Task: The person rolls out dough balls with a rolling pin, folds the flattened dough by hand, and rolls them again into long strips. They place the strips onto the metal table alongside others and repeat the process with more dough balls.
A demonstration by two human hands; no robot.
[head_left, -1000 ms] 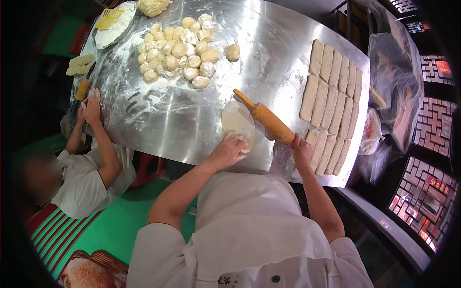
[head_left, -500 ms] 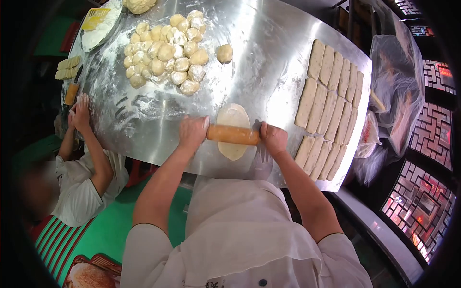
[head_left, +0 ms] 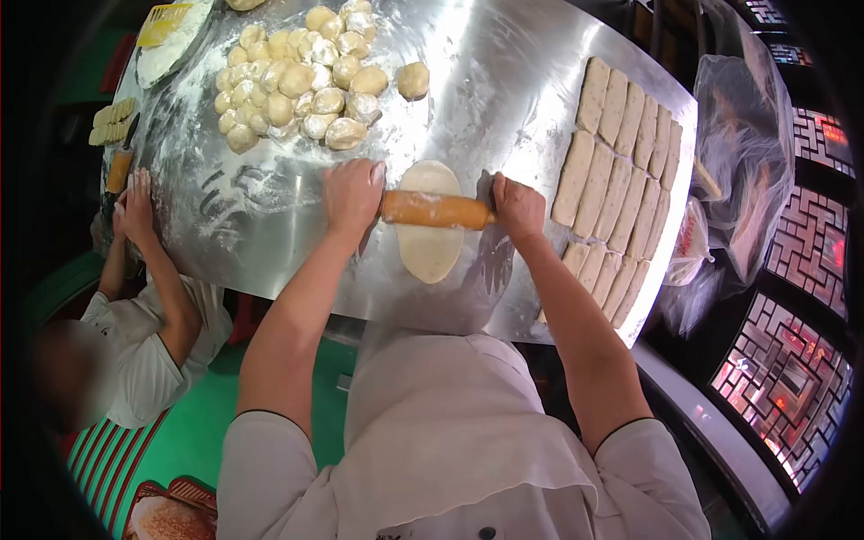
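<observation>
A wooden rolling pin (head_left: pixel 436 211) lies crosswise over an oval sheet of dough (head_left: pixel 430 252) on the metal table. My left hand (head_left: pixel 354 193) is closed round the pin's left handle, and my right hand (head_left: pixel 518 207) grips the handle at the other end. The pin crosses the dough's upper half, so a strip of it is hidden. Above my left hand is a floury heap of dough balls (head_left: pixel 297 79), with one single ball (head_left: pixel 413 81) apart to its right. Rows of long dough strips (head_left: pixel 596 189) lie to the right of my right hand.
At the left edge of the table a co-worker's hands (head_left: pixel 135 209) are near another rolling pin (head_left: pixel 119 171). A flour tray (head_left: pixel 166 61) holding a yellow scraper (head_left: pixel 162 25) stands at the upper left. Clear plastic bags (head_left: pixel 738 162) hang past the right edge.
Both my hands have pushed the rolling pin away from me, toward the dough's far end. The view has shifted slightly, and the sheet looks a little longer.
</observation>
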